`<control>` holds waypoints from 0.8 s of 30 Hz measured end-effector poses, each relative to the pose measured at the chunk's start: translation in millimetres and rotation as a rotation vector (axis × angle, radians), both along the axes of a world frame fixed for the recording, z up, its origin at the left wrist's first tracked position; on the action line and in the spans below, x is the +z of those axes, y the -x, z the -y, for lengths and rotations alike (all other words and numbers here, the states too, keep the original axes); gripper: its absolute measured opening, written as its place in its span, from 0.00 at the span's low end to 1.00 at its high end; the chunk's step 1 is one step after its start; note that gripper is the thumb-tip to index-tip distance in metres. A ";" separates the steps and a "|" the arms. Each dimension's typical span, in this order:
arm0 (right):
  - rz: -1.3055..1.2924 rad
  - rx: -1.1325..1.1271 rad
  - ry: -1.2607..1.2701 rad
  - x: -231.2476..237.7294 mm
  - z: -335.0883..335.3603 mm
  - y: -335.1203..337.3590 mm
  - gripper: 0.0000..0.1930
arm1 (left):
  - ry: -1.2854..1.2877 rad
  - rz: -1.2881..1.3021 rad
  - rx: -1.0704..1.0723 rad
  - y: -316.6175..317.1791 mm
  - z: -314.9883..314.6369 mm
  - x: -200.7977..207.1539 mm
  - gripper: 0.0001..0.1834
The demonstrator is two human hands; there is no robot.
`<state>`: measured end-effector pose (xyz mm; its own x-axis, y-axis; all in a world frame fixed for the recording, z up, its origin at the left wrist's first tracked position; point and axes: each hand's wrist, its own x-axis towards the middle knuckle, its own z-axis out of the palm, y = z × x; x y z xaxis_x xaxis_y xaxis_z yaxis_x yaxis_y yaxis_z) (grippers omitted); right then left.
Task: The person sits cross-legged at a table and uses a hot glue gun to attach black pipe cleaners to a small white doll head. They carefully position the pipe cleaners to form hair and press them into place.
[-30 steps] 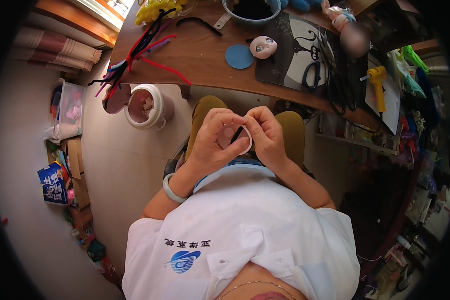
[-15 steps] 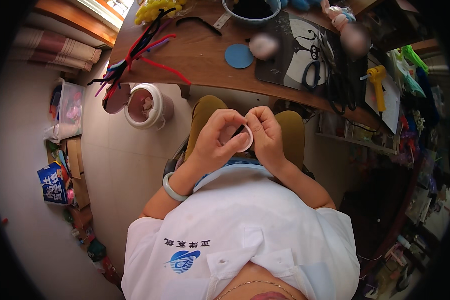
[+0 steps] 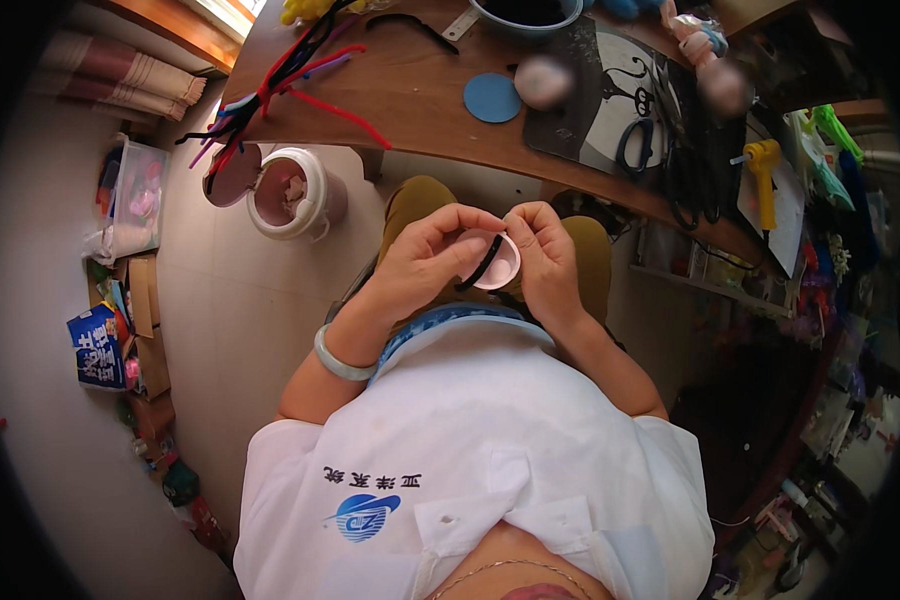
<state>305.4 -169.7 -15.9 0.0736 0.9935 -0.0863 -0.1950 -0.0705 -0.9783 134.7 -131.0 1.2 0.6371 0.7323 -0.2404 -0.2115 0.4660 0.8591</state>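
Observation:
Above my lap, a small pink round cup (image 3: pixel 508 268) is held between my two hands, its hollow side showing. Across it slants a fuzzy black pipe cleaner (image 3: pixel 483 266), its upper end reaching the meeting fingertips. My left hand (image 3: pixel 425 252) is closed on the cup from the left, thumb over the rim beside the pipe cleaner. With thumb and forefinger pinched at the upper right rim, my right hand (image 3: pixel 545 258) grips the cup too. Whether its fingertips also pinch the pipe cleaner's end is hidden.
The wooden table (image 3: pixel 420 95) ahead bears a bundle of coloured pipe cleaners (image 3: pixel 270 90), a blue disc (image 3: pixel 492 98), scissors (image 3: pixel 634 146), a blue bowl (image 3: pixel 530 20) and a yellow glue gun (image 3: pixel 763 185). An open-lidded bin (image 3: pixel 315 200) stands on the floor, left of my knees.
Both hands have shifted slightly up with the cup. The left thumb has drawn back, so more of the cup's inside and of the black pipe cleaner shows.

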 end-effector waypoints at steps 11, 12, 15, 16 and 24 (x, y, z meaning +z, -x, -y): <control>-0.339 0.064 0.210 8.9 -11.0 -17.5 0.07 | -0.226 0.196 0.022 2.0 8.0 -3.9 0.11; -0.169 -0.039 0.125 12.6 -12.8 -16.2 0.08 | -0.267 0.139 0.028 2.8 7.6 -3.0 0.10; 0.003 0.249 -0.143 36.8 -14.8 -35.8 0.11 | -0.266 0.040 0.030 5.8 8.4 4.2 0.09; -0.006 0.354 -0.219 35.9 -18.0 -36.5 0.11 | -0.187 0.058 0.019 7.3 8.9 7.0 0.09; -0.263 0.510 0.017 29.1 -14.2 -36.7 0.08 | -0.073 0.021 0.086 6.6 12.0 9.5 0.14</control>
<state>342.0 -155.5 13.2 -0.4408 0.8960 -0.0537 -0.3684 -0.2352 -0.8994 128.1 -143.0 10.7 0.5752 0.7997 -0.1721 -0.2662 0.3820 0.8850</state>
